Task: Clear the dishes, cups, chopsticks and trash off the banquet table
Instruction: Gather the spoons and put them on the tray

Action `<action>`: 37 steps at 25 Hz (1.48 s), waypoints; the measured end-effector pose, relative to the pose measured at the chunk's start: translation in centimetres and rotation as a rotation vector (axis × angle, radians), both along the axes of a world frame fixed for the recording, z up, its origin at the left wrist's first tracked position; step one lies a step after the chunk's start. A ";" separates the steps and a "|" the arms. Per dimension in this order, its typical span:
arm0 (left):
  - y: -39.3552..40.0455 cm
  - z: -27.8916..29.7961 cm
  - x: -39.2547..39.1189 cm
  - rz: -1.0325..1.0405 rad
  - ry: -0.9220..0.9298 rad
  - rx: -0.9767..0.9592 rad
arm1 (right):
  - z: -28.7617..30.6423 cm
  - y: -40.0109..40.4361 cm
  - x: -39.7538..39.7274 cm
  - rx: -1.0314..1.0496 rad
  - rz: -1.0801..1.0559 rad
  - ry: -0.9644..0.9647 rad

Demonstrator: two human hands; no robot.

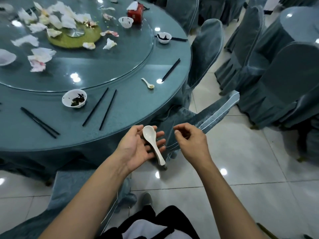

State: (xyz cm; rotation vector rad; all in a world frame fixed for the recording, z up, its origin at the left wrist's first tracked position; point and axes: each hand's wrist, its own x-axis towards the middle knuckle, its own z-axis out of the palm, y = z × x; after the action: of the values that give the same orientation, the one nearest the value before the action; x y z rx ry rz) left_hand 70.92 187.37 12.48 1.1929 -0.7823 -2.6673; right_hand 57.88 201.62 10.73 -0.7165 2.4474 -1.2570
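While cradling, left hand (138, 145): lying palm up, fingers straight, carrying a white spoon (152, 144) (off the table's edge).
Right hand (188, 140): hovering beside it, fingers loosely curled, gripping nothing.
Table (131, 107): bearing bowls, chopsticks, napkins.

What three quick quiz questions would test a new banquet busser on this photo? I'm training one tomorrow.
1. True or false: the left hand holds a white spoon.
2. How many bowls with dark scraps stand on the table at its near edge?
3. What small item lies beside the chopsticks at the right edge: A spoon, B cup, C plate?

Key: 1 true; 2 one; 3 A, a small spoon.
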 end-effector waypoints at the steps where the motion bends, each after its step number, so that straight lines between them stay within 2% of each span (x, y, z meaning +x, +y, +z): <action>1: -0.5 0.0 -0.2 0.015 -0.003 -0.003 | 0.0 -0.7 -0.4 -0.001 0.015 -0.009; 9: -4.8 -0.4 -2.1 0.177 -0.049 -0.007 | -0.3 -7.7 -4.6 0.000 0.168 -0.043; 19: -10.3 -0.1 -10.3 0.346 -0.041 0.008 | -1.2 -16.1 -14.3 0.015 0.318 -0.086; 27: -13.8 -1.0 -13.2 0.381 -0.067 0.023 | -3.2 -20.0 -18.4 0.101 0.329 -0.089; 37: -22.5 -2.7 -16.7 0.264 -0.110 0.027 | -6.7 -28.2 -21.0 0.265 0.247 -0.166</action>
State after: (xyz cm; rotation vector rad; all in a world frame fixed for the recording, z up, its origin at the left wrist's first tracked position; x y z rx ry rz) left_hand 54.25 164.90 9.77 1.3543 -0.5593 -2.4239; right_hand 36.91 173.42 3.99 -0.7770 2.2514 -0.8459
